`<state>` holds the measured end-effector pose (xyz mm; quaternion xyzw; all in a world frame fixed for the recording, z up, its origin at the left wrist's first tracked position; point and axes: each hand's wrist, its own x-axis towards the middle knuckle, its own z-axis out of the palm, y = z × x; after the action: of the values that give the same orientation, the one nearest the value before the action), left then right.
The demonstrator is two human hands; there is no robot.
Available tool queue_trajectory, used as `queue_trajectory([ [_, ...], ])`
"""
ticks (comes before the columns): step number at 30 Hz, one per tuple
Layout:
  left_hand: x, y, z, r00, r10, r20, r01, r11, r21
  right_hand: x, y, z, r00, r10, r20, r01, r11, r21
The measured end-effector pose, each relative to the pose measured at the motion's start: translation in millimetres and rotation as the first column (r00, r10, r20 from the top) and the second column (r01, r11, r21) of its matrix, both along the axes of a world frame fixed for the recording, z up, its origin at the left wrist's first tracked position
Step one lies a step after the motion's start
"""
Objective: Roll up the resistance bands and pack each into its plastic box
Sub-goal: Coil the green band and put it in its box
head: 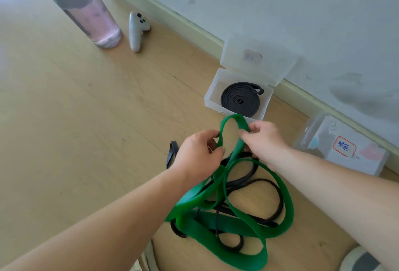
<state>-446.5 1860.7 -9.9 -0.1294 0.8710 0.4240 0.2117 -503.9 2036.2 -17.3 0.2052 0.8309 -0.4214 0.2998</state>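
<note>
Progress is being judged as early: one black rolled band [240, 102] is lying coiled in the open plastic box [210, 95] far by the wall, lid raised; the green band [237, 223] is being pinched at its far loop by the fingers of the left hand [198, 154] and right hand [265, 139], not yet rolled, the rest trailing near on the floor; loose black bands [173, 144] are lying tangled beneath it; the labelled box [354, 156] at right is sitting closed, contents indiscernible.
</note>
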Motion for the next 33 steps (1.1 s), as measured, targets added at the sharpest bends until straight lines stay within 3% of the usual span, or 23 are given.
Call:
queue_trajectory([
  [3,1,0,8,0.997,-0.019,-0.069,0.019,1.000,-0.005,1,-6,22,0.998,0.031,-0.049,-0.034,0.998,-0.054],
  [8,9,12,37,0.965,-0.133,-0.227,0.145,0.989,0.036,13,-4,73,0.996,-0.082,-0.017,0.074,0.951,-0.299],
  [12,10,24,72,0.929,-0.186,-0.319,0.211,0.976,0.047,17,11,130,0.997,-0.035,-0.068,0.007,0.928,-0.372],
  [17,8,28,136,0.937,-0.106,-0.333,0.166,0.974,0.156,26,24,210,0.953,0.158,-0.258,-0.225,0.940,-0.257],
  [20,7,27,178,0.951,-0.159,-0.266,0.206,0.965,0.162,38,23,260,0.920,0.172,-0.351,-0.266,0.933,-0.242],
  [24,8,25,228,0.901,-0.390,-0.189,0.391,0.920,-0.036,56,31,324,0.897,0.082,-0.434,-0.233,0.923,-0.307],
  [29,16,26,292,0.761,-0.585,-0.281,0.463,0.793,-0.396,88,68,383,0.881,-0.102,-0.461,-0.101,0.913,-0.395],
  [31,20,29,327,0.751,-0.579,-0.316,0.432,0.794,-0.428,103,85,404,0.865,-0.197,-0.461,-0.036,0.893,-0.449],
  [33,25,35,360,0.771,-0.528,-0.356,0.406,0.838,-0.364,114,101,422,0.854,-0.286,-0.436,0.023,0.856,-0.516],
])
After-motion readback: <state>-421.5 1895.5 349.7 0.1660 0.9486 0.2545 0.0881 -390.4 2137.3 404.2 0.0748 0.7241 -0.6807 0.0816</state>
